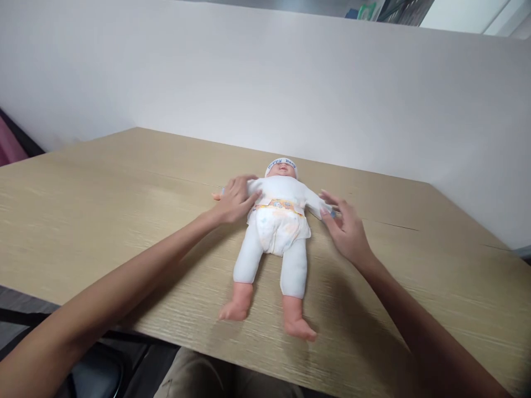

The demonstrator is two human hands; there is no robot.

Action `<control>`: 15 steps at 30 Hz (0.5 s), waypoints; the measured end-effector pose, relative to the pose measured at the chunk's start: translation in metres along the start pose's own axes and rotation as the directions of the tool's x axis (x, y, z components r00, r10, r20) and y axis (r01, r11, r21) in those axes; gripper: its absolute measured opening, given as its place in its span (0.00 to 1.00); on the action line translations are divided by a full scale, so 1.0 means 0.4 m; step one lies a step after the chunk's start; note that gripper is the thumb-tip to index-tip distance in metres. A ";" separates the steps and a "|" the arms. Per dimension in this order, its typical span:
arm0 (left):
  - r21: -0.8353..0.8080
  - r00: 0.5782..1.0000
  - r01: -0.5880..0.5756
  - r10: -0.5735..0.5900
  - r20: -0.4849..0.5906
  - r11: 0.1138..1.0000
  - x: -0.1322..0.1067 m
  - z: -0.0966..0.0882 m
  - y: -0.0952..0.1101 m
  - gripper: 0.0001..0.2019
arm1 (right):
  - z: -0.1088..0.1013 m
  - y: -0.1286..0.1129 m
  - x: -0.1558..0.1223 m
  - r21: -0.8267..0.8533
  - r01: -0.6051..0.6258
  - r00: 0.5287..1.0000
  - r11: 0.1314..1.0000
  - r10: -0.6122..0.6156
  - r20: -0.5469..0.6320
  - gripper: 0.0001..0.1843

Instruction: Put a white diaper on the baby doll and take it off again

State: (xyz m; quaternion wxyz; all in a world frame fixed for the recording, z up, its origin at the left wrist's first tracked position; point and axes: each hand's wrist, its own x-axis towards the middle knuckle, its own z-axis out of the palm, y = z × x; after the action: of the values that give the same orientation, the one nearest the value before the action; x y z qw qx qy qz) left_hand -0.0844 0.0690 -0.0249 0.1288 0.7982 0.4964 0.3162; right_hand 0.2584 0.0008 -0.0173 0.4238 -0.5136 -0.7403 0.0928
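A baby doll (pixel 280 232) lies on its back on the wooden table (pixel 103 210), head away from me, bare feet toward me. It wears a white suit, a nappy with a printed waistband (pixel 279 228) and a white headband. My left hand (pixel 234 199) lies over the doll's arm on that side, fingers curled on the sleeve. My right hand (pixel 346 229) touches the doll's other sleeve end with its fingers extended and close together.
A plain white partition (pixel 290 88) stands right behind the table. The table's near edge runs just past the doll's feet, with my lap and a dark chair (pixel 95 370) below it. A seam crosses the tabletop to the right.
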 end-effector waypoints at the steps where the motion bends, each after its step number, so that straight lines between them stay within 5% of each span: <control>1: 0.038 0.997 0.075 -0.075 -0.019 0.996 0.001 -0.004 -0.026 0.34 | -0.001 0.026 0.017 -0.069 -0.035 0.999 0.997 0.034 -0.009 0.29; 7: 0.258 0.960 0.238 -0.267 0.083 0.936 0.031 -0.012 -0.089 0.35 | 0.043 0.109 0.101 -0.322 -0.150 0.971 0.935 0.201 0.129 0.28; 12: 0.295 0.940 0.290 -0.329 0.090 0.910 0.044 0.010 -0.030 0.28 | 0.104 0.052 0.128 -0.317 -0.241 0.953 0.917 0.286 0.104 0.17; 15: 0.284 0.930 0.317 -0.355 0.092 0.905 0.017 -0.001 0.019 0.23 | 0.096 0.000 0.115 -0.299 -0.301 0.942 0.905 0.331 0.053 0.17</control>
State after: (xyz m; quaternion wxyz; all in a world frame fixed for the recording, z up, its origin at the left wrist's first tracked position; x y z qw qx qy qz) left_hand -0.0773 0.0711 -0.0180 0.1088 0.7307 0.6540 0.1630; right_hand 0.2257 0.0507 -0.0168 0.2857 -0.6773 -0.6734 0.0784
